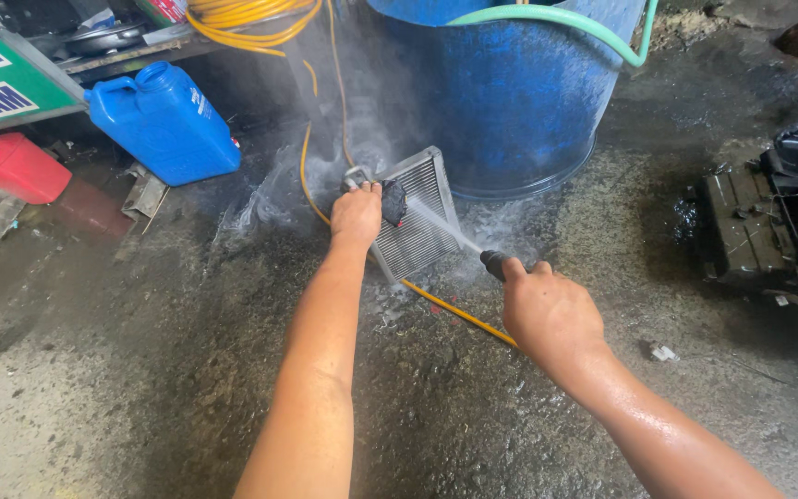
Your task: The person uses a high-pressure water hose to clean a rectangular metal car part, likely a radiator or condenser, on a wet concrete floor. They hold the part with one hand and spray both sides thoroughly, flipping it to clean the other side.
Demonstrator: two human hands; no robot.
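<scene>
A blue jug (166,120) lies far left. My left hand (356,214) clamps the top corner of the finned coil (417,222), tilted on the wet floor before the blue barrel (510,102). My right hand (551,314), nearer, grips the nozzle (494,263), spraying the coil.

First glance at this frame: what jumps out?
At centre, the left hand grips the top edge of a finned metal radiator core propped upright on the wet concrete floor, while the right hand aims a spray nozzle whose water jet hits its face, throwing mist. Behind stands a big blue barrel, with a blue jerrycan at upper left and a yellow hose snaking underneath.
</scene>
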